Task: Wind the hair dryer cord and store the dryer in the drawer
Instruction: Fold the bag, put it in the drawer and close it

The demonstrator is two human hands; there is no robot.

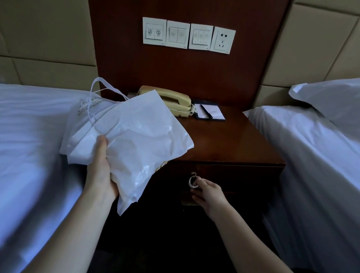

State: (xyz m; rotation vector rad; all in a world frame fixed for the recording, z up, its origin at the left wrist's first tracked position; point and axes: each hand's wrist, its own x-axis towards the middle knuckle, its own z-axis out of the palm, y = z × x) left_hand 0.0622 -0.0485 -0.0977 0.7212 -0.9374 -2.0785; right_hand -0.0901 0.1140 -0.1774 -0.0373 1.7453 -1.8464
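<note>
White bag (pixel 130 135) with gold print, dark reddish-brown nightstand (pixel 229 139), beige telephone (pixel 173 102), white bedsheets (pixel 18 141).

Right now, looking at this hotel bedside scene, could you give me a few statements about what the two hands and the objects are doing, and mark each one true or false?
1. The left hand grips a crumpled white plastic bag. True.
2. The right hand rests flat on the dark wooden nightstand top. False: its fingers are at the silver ring pull on the drawer front.
3. The drawer is pulled wide open. False: it looks shut.
4. A beige corded telephone sits at the back of the nightstand. True.
5. A black pen lies on the white notepad beside the telephone. True.
6. A plug sits in the white wall socket. False: the socket is empty.
</note>
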